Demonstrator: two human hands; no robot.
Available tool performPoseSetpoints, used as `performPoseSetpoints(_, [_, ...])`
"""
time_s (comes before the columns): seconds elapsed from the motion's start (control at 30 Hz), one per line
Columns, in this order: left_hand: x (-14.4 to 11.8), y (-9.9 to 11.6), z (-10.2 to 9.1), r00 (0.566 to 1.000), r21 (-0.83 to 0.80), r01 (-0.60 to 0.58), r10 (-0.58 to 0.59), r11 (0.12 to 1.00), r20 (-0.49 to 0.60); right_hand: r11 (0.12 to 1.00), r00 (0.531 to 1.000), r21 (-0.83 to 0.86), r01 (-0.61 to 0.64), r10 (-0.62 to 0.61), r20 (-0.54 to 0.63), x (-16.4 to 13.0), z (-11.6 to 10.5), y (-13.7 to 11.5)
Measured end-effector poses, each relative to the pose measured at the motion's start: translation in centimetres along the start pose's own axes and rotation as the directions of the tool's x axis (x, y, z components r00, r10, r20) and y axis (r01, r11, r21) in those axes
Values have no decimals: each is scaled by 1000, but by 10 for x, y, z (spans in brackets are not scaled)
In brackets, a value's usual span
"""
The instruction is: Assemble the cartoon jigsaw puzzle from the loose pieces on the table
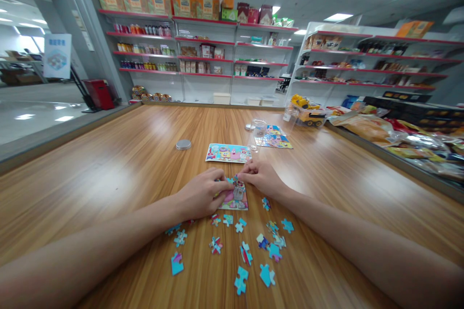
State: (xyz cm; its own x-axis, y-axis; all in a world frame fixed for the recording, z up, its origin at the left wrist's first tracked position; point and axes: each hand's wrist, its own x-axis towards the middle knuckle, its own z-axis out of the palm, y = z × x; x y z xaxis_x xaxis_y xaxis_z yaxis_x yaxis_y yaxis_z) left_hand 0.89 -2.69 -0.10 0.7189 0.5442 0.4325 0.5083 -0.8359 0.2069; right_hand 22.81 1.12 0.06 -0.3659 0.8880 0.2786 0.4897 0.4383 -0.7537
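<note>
Wooden table (108, 169), both hands seemingly pinching puzzle (237, 198)

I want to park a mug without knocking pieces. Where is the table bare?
Bare wood spreads left of the left hand, out to the metal lid and the table edge. Crowded: the loose pieces near the half-built puzzle, which the right hand also touches.
</note>
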Motion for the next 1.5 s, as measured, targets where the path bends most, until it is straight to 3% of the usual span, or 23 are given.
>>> performPoseSetpoints(0.23, [-2, 0, 0, 1000, -7, 2, -2, 1000, -13, 996, 999, 83, -39, 38, 17, 1, -1, -1])
performPoseSetpoints(0.4, [-2, 0, 1, 1000, -10, 7, -7, 1000, -20, 999, 998, 23, -38, 37, 53, 0, 0, 0])
performPoseSetpoints(0.93, [-2, 1, 2, 999, -8, 3, -3, 1000, -40, 976, 997, -213, 49, -62, -53, -5, 5, -9])
performPoseSetpoints(1.1, [-2, 0, 3, 1000, 2, 6, -6, 1000, -31, 986, 984, -121, 117, -131, -117, -11, 3, -15])
performPoseSetpoints(1.3, [-1, 1, 1, 999, -6, 6, -6, 1000, -43, 947, 928, -203, 249, -294, -230, -20, -1, -23])
performPoseSetpoints(1.4, [-1, 1, 2, 999, -5, 7, -7, 1000, -31, 918, 939, -251, 307, -336, -80, -20, -1, -21])
performPoseSetpoints(1.5, [-2, 0, 3, 1000, 7, 6, -6, 1000, -26, 909, 949, -276, 314, -296, 107, -16, 0, -17])
